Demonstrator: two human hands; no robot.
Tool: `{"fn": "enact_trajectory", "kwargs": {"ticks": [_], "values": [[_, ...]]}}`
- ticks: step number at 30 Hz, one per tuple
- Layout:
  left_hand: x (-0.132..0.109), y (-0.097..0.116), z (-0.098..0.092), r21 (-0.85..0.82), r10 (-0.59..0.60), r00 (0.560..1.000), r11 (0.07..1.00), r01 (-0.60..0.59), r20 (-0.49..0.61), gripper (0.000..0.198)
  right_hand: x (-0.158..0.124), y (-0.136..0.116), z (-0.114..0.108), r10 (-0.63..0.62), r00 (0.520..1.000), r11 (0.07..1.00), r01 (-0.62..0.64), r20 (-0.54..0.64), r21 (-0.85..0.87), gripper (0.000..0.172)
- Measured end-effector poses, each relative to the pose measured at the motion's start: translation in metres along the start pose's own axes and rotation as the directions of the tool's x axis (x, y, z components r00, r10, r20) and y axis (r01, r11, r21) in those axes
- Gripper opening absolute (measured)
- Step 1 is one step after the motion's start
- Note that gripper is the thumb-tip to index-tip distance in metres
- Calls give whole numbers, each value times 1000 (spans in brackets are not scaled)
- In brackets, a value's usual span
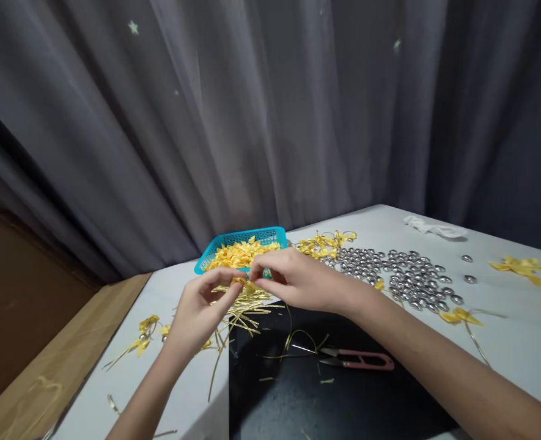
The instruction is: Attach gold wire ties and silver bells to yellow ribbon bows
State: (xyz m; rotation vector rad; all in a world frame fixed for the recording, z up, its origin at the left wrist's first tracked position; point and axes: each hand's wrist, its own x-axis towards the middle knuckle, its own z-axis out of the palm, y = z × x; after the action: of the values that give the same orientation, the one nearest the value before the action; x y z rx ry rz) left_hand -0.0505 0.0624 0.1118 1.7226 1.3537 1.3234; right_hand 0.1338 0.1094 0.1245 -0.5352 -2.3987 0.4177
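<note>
My left hand (206,299) and my right hand (293,278) meet over the far edge of the black mat (288,403). Both pinch a small yellow ribbon bow (248,285) between their fingertips, which partly cover it. Just beneath lies a loose pile of gold cords (245,311). Behind the fingers stands a turquoise basket (277,233) heaped with yellow ribbon bows (238,252). On the mat rest pink-handled thread snips (362,359), blades pointing left, beside a thin shiny needle-like piece (303,349) and a curl of cord.
Many silver teardrop-shaped pieces (417,281) spread across the white table (504,318) on the right. Ribbon bows with cords (460,316) lie near them, others at the left (144,336). A white crumpled strip (435,228) lies farther back. Cardboard (91,324) borders the left; a grey curtain (270,122) hangs behind.
</note>
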Motion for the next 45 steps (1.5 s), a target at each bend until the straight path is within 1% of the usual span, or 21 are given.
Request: {"fn": "enact_trajectory", "kwargs": {"ticks": [3, 6, 7, 9, 11, 13, 16, 18, 21, 23, 25, 27, 29, 32, 34, 36, 38, 40, 45], "values": [[2, -1, 0, -112, -108, 994, 988, 104, -27, 16, 1, 0, 1, 16, 1000, 997, -15, -15, 76, 9], [3, 0, -1, -200, -190, 982, 962, 184, -11, 19, 2, 2, 3, 12, 999, 990, -6, -42, 140, 10], [3, 1, -1, -215, -193, 981, 959, 186, -9, 19, 2, 2, 3, 1, 998, 989, 7, -57, 148, 10], [2, 1, -2, -212, -154, 988, 966, 150, -1, 23, 3, 3, 3, -14, 997, 988, 26, -80, 150, 10], [2, 1, -5, -139, -78, 997, 987, 81, 27, 23, 2, 3, 2, -13, 996, 990, 24, -84, 141, 10], [1, 2, -8, -14, -2, 997, 1000, 3, 78, 16, 2, 3, 0, 1, 998, 992, 6, -59, 126, 10], [0, 4, -15, 184, 60, 980, 978, -96, 191, 16, 0, 1, -3, 17, 1000, 994, -18, 15, 109, 13], [0, 6, -19, 298, 55, 954, 943, -147, 294, 20, -1, -1, -4, 35, 996, 994, -43, 80, 101, 14], [-1, 6, -23, 402, -17, 899, 898, -178, 437, 26, -1, 0, -5, 78, 981, 990, -97, 179, 102, 13], [-1, 3, -23, 439, -57, 871, 878, -188, 487, 27, -2, 1, -4, 91, 967, 987, -120, 239, 108, 11], [-1, -3, -21, 475, -52, 857, 848, -233, 512, 26, -1, 3, -4, 110, 947, 982, -151, 303, 116, 8], [0, -9, -19, 512, -26, 849, 807, -294, 527, 23, -1, 6, -3, 145, 922, 971, -202, 358, 126, 5], [1, -12, -16, 551, -26, 846, 770, -323, 532, 21, -1, 10, -2, 169, 910, 958, -242, 378, 155, 5], [3, -15, -13, 608, -69, 850, 729, -315, 523, 20, -1, 17, 1, 176, 907, 939, -271, 383, 211, 6], [4, -16, -11, 634, -90, 852, 709, -309, 516, 19, -1, 22, 5, 191, 895, 923, -304, 402, 238, 8], [4, -18, -11, 642, -86, 858, 701, -309, 507, 17, -1, 27, 9, 211, 879, 898, -347, 428, 270, 7], [5, -21, -11, 636, -65, 873, 711, -300, 484, 16, -1, 31, 14, 221, 866, 872, -381, 448, 308, 6], [6, -23, -13, 619, -43, 887, 732, -286, 460, 16, -1, 33, 17, 219, 866, 854, -393, 450, 341, 6], [8, -23, -15, 518, -23, 886, 818, -249, 463, 22, -1, 33, 19, 214, 894, 866, -360, 393, 347, 5]]}}
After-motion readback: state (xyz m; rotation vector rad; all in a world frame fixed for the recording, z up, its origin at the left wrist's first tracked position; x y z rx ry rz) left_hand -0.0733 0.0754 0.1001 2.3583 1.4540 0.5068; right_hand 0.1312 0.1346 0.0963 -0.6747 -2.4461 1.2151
